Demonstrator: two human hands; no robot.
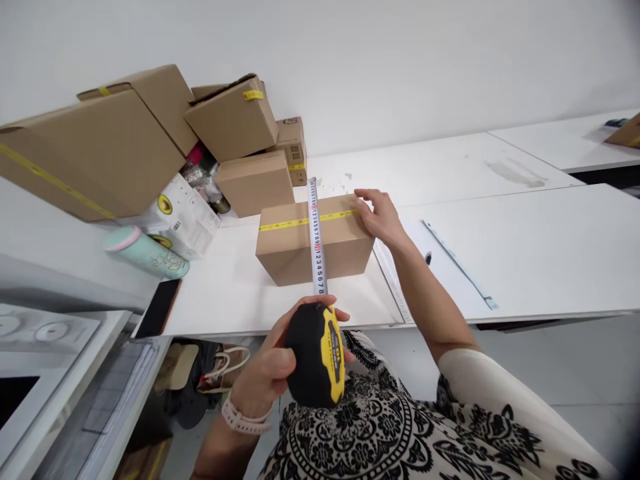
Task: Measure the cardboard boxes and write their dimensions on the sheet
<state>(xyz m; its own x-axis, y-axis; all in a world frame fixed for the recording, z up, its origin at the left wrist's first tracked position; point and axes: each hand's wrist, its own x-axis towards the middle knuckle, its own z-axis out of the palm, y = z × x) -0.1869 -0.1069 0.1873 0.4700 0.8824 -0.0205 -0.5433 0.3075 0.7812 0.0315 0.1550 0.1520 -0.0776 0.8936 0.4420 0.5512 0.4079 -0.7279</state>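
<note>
A small cardboard box (295, 250) with a yellow tape strip across its top sits on the white table (525, 247). My left hand (270, 373) is wrapped round a black and yellow tape measure (317, 353) near the table's front edge. Its white blade (316, 233) runs away from me, across the top of the box to its far edge. My right hand (383, 217) rests with fingers spread on the box's right top corner, steadying it.
A heap of larger cardboard boxes (115, 140) fills the back left, with a white packet (187, 213) and a mint bottle (147, 253) lying beside it. A dark phone (159, 308) lies at the table's left edge. A clipboard with paper (440, 260) lies to the right.
</note>
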